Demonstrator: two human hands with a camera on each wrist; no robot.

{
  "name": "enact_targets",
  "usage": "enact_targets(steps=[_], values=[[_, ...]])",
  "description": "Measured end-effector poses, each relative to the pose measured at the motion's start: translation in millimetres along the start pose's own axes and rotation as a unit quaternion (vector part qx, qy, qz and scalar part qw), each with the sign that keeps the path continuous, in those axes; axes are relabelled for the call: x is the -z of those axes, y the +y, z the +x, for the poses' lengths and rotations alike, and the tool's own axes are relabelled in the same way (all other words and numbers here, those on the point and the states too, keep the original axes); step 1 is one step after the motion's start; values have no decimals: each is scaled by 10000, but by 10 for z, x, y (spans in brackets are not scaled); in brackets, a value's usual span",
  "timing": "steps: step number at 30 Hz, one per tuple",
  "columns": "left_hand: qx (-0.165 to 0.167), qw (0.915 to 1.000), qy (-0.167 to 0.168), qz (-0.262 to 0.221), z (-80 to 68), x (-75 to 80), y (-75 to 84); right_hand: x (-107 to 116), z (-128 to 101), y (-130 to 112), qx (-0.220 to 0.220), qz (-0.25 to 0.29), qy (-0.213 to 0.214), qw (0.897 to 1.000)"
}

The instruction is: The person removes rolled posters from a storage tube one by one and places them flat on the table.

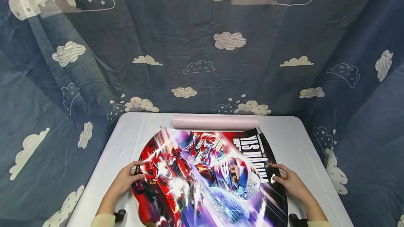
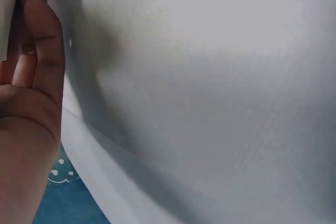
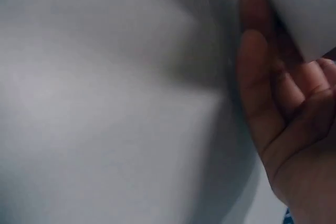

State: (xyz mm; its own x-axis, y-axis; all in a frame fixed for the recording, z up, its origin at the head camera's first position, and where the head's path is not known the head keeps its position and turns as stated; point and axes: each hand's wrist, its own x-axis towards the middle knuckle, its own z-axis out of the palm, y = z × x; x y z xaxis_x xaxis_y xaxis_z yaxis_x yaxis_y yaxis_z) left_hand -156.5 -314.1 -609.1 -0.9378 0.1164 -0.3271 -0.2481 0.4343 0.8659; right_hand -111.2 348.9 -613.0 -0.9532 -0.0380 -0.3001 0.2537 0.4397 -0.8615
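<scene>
A glossy poster (image 1: 202, 185) printed with racing cars, a helmeted driver and white lettering curves upward between both hands, its sides bowed. At its left edge, my left hand (image 1: 127, 178) pinches the sheet between thumb and fingers. My right hand (image 1: 291, 183) grips the opposite edge, beside the lettering. Seen from below in the left wrist view, the pale back of the poster (image 2: 210, 77) fills most of the picture, with the left hand (image 2: 34, 77) at the side. The right wrist view likewise has the right hand (image 3: 294, 108) against the poster's pale back (image 3: 105, 103).
A pale pink roll (image 1: 215, 122) lies crosswise at the far end of the white table (image 1: 303, 150), just behind the poster. Dark blue cloth (image 1: 199, 27) with cloud prints hangs behind and along both sides of the table.
</scene>
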Motion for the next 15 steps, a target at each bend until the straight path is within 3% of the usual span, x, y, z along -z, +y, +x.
enact_targets(steps=[5, 10, 12, 15], values=[[-130, 9992, -162, -349, -45, 69, -25, 57, -93, 133, 382, 1131, -48, 9928], [-262, 9964, -245, -762, -104, 140, -25, 106, -189, 209, 849, 2216, -247, 9711], [-371, 9954, -218, -855, -110, 161, 9, 125, -202, 194, 965, 2417, -130, 9654], [-403, 9947, -163, -929, -147, 192, 67, 125, -256, 152, 960, 2136, 333, 9716]])
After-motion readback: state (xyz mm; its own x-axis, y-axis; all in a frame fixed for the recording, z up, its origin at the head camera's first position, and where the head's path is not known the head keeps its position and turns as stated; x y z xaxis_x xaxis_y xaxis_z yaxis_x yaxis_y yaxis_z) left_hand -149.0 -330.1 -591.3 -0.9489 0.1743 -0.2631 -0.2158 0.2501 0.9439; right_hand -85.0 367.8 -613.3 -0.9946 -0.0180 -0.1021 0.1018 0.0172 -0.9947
